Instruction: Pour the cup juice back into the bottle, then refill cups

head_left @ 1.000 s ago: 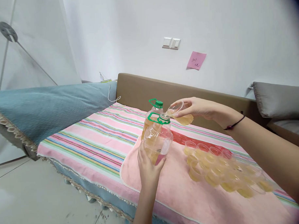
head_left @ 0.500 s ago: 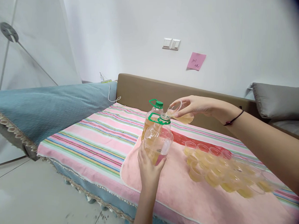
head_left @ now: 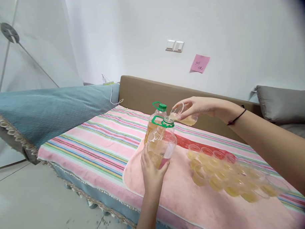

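My left hand (head_left: pixel 153 171) is wrapped around the lower part of a clear plastic bottle (head_left: pixel 161 141), which has a green handle ring at its uncapped neck and yellowish liquid inside. Tilted over that mouth is a clear plastic cup (head_left: pixel 191 120), gripped by my right hand (head_left: pixel 190 109); yellowish liquid lies in it and its rim is at the bottle's opening. Just behind stands a second bottle (head_left: pixel 152 123) with a green cap, partly hidden by the first. Several cups (head_left: pixel 216 183) of yellow liquid stand in rows to the right.
Under the bottles and cups lies a pink mat (head_left: pixel 179 202) on a striped cover (head_left: pixel 86 149). A red strip (head_left: pixel 191 142) runs behind the cups. Farther back is a brown backrest (head_left: pixel 148 91), with a grey pillow (head_left: pixel 283 104) at right and a blue-covered armrest (head_left: pixel 67 105) at left.
My right hand and the cup have shifted very slightly left and up, the cup still tilted at the bottle's mouth. The left hand keeps its hold on the bottle.
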The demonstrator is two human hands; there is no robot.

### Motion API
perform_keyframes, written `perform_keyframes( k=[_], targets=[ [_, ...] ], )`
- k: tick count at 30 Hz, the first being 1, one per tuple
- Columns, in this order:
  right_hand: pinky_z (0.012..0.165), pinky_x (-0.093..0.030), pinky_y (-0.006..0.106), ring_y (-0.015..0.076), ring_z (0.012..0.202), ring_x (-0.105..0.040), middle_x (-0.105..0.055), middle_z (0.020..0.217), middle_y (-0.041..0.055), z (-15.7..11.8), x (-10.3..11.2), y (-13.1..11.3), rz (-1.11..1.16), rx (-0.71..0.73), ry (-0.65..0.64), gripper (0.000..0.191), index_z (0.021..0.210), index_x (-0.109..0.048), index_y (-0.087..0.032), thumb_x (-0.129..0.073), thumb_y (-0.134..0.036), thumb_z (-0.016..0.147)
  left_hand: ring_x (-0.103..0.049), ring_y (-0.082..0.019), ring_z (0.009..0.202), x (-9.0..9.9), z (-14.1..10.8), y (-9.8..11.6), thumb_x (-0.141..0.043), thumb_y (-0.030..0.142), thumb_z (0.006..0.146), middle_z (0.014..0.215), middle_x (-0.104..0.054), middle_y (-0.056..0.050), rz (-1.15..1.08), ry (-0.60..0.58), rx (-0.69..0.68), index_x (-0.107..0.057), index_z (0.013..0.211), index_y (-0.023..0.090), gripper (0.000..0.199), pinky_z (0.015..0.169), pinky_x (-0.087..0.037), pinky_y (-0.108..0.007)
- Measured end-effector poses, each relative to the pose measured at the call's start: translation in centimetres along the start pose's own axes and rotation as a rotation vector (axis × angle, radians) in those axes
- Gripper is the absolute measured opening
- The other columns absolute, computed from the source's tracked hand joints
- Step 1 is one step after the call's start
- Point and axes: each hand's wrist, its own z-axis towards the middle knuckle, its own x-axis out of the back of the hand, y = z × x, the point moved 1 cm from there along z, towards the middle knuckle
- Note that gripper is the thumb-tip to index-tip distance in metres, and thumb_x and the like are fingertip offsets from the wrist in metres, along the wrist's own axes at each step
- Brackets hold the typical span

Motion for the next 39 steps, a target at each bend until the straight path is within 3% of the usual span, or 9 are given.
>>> perform_keyframes(
  k=[12,22,31,39],
  targets=[
    [0.059,-0.052,0.034,0.0235,0.077,-0.065,-0.072,0.088,0.0018,0.1,0.1,-1.4,-0.023,-0.002,-0.025,0.049,0.097,-0.076,-0.035,-0.087,-0.048,0.051,-0.038,-0.03,0.139,0.0,-0.1,-0.1,-0.079,0.026,0.068,0.147,-0.043,-0.014,0.008,-0.005,0.001,-0.026,0.147,0.024,0.095,0.114,-0.034,-0.047],
    [0.062,-0.052,0.031,0.0235,0.084,-0.064,-0.072,0.099,0.0033,0.2,0.5,-2.7,-0.178,0.012,-0.103,0.059,0.108,-0.073,-0.032,-0.083,-0.053,0.054,-0.037,-0.029,0.139,0.0,0.0,-0.2,-0.08,0.025,0.067,0.149,-0.041,-0.014,0.027,-0.018,-0.001,-0.024,0.147,0.023,0.098,0.116,-0.032,-0.046],
    [0.063,-0.051,0.033,0.0256,0.084,-0.065,-0.071,0.092,0.0017,1.0,0.7,-3.3,-0.257,-0.007,-0.119,0.058,0.107,-0.071,-0.033,-0.084,-0.049,0.053,-0.037,-0.029,0.139,-0.1,-0.1,-0.1,-0.079,0.026,0.069,0.148,-0.042,-0.013,0.033,-0.015,0.002,-0.024,0.147,0.023,0.095,0.115,-0.032,-0.046],
    [0.068,-0.046,0.035,0.028,0.088,-0.066,-0.072,0.091,0.001,1.4,0.3,-5.4,-0.572,0.068,-0.074,0.05,0.104,-0.072,-0.032,-0.084,-0.043,0.057,-0.036,-0.028,0.14,0.0,-0.1,-0.1,-0.078,0.027,0.069,0.15,-0.04,-0.014,0.046,-0.018,-0.001,-0.025,0.146,0.023,0.094,0.115,-0.032,-0.044]
  ],
)
